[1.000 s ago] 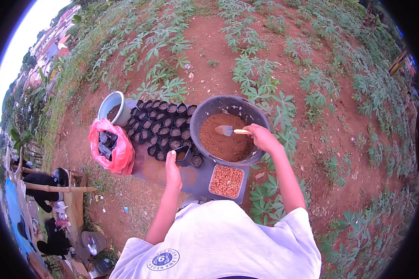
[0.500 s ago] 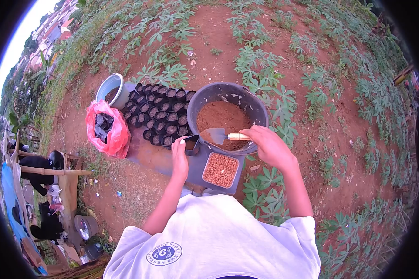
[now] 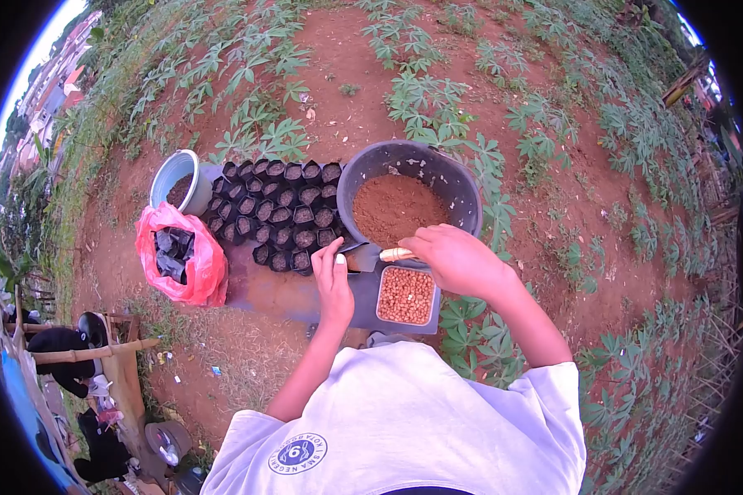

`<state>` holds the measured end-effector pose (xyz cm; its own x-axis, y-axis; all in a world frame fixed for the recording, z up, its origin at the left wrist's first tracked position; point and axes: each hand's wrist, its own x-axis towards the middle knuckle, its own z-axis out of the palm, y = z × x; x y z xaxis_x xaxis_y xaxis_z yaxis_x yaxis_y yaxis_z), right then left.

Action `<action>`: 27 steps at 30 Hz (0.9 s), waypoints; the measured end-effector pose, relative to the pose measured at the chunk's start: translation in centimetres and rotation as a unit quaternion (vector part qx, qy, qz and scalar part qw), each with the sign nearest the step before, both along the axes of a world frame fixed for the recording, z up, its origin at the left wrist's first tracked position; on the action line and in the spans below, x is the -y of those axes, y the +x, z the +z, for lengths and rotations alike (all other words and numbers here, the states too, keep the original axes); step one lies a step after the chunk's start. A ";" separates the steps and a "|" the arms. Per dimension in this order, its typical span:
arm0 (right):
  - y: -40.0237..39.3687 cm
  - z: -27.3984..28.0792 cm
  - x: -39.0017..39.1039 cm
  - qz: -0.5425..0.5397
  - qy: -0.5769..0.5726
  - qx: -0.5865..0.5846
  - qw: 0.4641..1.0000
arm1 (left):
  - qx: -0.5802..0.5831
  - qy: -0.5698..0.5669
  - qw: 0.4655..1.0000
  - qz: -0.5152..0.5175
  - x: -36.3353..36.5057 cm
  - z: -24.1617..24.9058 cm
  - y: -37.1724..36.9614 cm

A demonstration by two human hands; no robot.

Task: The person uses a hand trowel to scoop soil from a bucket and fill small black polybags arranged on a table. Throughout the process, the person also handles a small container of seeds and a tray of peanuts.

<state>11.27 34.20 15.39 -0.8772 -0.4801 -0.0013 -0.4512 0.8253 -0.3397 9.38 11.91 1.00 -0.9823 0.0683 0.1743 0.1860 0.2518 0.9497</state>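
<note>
Bag (image 3: 349, 246) held in your left hand (image 3: 335, 285), trowel (image 3: 396, 255) now at its mouth, handle gripped in your right hand (image 3: 462, 262), hands apart.

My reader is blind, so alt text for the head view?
A left hand holds a black plastic pot; the right hand holds a pale-handled metal trowel at its mouth, near black soil-filled pots, a round dark plastic tub of brown soil and a square tray of tan seeds.
</note>
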 end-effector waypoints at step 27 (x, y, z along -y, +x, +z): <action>-5.1 0.1 22.5 0.076 0.013 -0.082 0.994 | 0.026 0.011 0.999 -0.042 18.8 -1.2 -3.9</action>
<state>6.13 11.65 15.51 -0.7843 -0.6083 0.1220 -0.6184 0.7510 -0.2314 5.53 -6.89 -0.17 -0.9809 0.1480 0.1259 0.1563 0.2161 0.9638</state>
